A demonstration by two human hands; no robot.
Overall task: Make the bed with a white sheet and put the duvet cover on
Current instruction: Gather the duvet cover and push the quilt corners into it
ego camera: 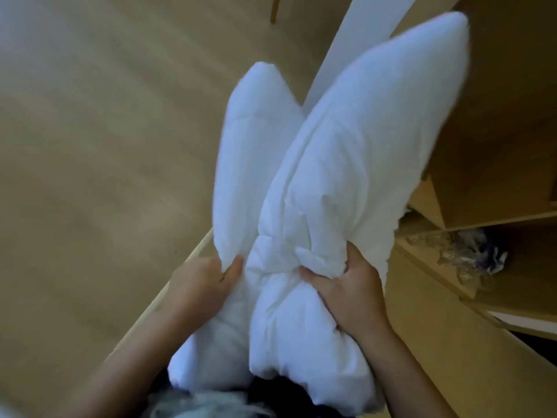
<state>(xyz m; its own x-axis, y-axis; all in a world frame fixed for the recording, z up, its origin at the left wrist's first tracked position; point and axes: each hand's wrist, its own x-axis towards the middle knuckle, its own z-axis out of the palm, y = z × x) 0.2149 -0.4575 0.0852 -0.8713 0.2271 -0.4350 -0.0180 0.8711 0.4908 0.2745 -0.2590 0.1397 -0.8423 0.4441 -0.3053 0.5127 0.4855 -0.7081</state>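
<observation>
You stand over a pale tan wooden floor, which fills everything left of the white puffy padded duvet. One thin orange-brown wooden leg is cut off by the top edge, up and left of the duvet. One pale wooden rail runs on a slant under the duvet's left side.

Your left hand has its grip clamped on the duvet's left lobe, thumb pinching a fold. The duvet is held up in front of you, off the floor, and it shows two long lobes that fan apart upward. You cannot tell whether it is one folded piece or two. Your right hand grips the right lobe, fingers dug into bunched cloth.

Behind the duvet, between the lobes, stands one white flat panel, mostly hidden. Right of the duvet is one light brown wooden shelf unit, with crumpled clear plastic in a compartment, its contents blurred. Below the duvet, dark and grey fabric is cut off and hard to make out.
</observation>
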